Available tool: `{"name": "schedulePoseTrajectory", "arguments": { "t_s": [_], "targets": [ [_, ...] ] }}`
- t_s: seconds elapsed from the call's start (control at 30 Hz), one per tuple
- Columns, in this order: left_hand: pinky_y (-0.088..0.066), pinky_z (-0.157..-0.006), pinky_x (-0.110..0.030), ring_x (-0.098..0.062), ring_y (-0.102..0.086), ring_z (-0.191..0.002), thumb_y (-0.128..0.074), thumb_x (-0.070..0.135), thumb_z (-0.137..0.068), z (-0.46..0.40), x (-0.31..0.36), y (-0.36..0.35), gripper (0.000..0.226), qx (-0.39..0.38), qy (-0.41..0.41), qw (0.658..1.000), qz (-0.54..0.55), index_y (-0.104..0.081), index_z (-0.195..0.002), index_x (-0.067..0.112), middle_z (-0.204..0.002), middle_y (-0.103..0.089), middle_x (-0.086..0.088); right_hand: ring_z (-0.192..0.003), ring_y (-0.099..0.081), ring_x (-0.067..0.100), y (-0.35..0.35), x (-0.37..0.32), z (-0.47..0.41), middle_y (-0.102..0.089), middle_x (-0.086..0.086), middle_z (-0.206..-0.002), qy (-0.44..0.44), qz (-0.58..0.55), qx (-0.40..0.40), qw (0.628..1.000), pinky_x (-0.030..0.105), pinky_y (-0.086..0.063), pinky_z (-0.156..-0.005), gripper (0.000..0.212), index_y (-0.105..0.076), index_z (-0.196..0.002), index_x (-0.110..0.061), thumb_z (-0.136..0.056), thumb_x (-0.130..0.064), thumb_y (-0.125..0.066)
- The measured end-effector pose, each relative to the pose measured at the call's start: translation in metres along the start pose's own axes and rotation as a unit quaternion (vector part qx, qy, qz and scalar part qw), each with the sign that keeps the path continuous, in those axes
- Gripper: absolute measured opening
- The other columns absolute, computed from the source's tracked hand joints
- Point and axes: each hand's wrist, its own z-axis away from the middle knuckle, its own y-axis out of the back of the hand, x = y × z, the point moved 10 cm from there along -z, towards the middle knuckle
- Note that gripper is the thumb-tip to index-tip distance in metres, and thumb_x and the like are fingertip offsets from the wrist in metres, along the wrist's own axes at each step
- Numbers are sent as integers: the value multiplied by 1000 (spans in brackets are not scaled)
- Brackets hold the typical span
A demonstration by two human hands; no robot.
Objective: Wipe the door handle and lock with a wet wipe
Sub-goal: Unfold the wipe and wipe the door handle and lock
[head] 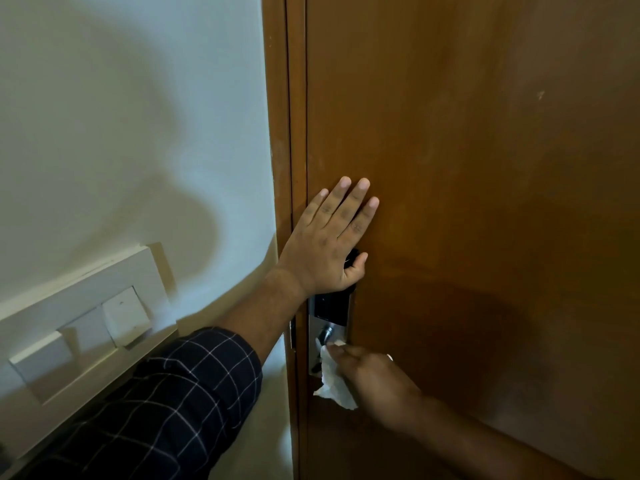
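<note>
No readable text, labels, brands or numbers anywhere. Lock panel [330, 308]: dark face, no legible digits or marks, partly hidden. Switch plate [79, 320] on wall: blank white rockers, no lettering. Door [467, 168]: bare wood, no sign or number.

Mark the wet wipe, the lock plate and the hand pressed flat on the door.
wet wipe [333, 379], head view, on its crumpled middle.
lock plate [331, 308], head view, on the dark upper panel.
left hand [329, 242], head view, on the back of the hand.
</note>
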Motion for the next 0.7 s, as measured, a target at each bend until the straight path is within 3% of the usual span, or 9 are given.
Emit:
{"name": "schedulePoseTrajectory", "arguments": {
  "t_s": [0.1,0.2,0.3,0.37,0.43,0.5,0.6,0.7],
  "targets": [
    [-22,-123,-52,-34,-18,-152,-48,46,-89,0,0,-2,77,-2,1,1000,-4,-25,-154,13,-162,-27,-17,-146,-18,27,-1,-10,-5,-4,12,-163,-6,22,19,1000,42,-26,-114,78,1,-153,-14,-95,-3,-50],
    [-22,-123,-53,-35,-18,-152,-49,46,-89,0,-1,-1,77,-2,2,1000,-3,-25,-154,12,-162,-27,-18,-148,-1,35,0,-28,-17,10,20,-161,28,74,7,997,51,-30,-111,76,4,-151,-4,-95,1,-46],
    [-22,-123,-53,-35,-18,-152,-48,46,-90,1,1,-2,77,-4,0,1000,-7,-25,-154,12,-162,-27,-18,-147,-6,38,1,-30,-22,6,24,-160,18,78,16,997,48,-35,-109,71,2,-150,1,-94,5,-41],
    [-21,-123,-52,-34,-17,-152,-47,47,-90,1,1,-3,77,-13,1,1000,-14,-24,-155,13,-162,-26,-18,-143,-24,39,-2,-22,-19,-4,24,-160,-18,55,13,998,46,-38,-108,75,-2,-151,-2,-91,7,-45],
    [-21,-123,-52,-34,-16,-152,-47,47,-90,0,0,-4,77,-18,2,1000,-14,-24,-155,12,-162,-26,-18,-128,-47,35,-2,-8,-15,-26,20,-156,-45,20,12,999,42,-48,-100,79,-9,-152,-10,-88,6,-52],
    [-21,-123,-53,-35,-17,-152,-47,47,-90,0,0,-3,77,-20,3,1000,-15,-23,-155,12,-162,-26,-18,-116,-57,27,0,0,-13,-49,14,-141,-34,-10,10,999,38,-52,-93,75,-16,-151,-16,-90,-4,-58],
    [-22,-123,-53,-35,-16,-152,-46,48,-91,0,1,-3,77,-26,3,999,-19,-22,-155,12,-163,-25,-18,-115,-57,23,1,0,-10,-56,11,-134,-10,-30,8,999,34,-51,-93,71,-22,-150,-16,-91,-12,-61],
    [-22,-122,-53,-35,-17,-152,-46,48,-91,0,1,-4,77,-28,6,999,-23,-22,-155,12,-163,-25,-18,-132,-44,26,8,-7,-2,-42,13,-149,6,-20,71,997,33,-38,-108,70,-22,-151,-15,-92,-6,-57]
  ]
}}
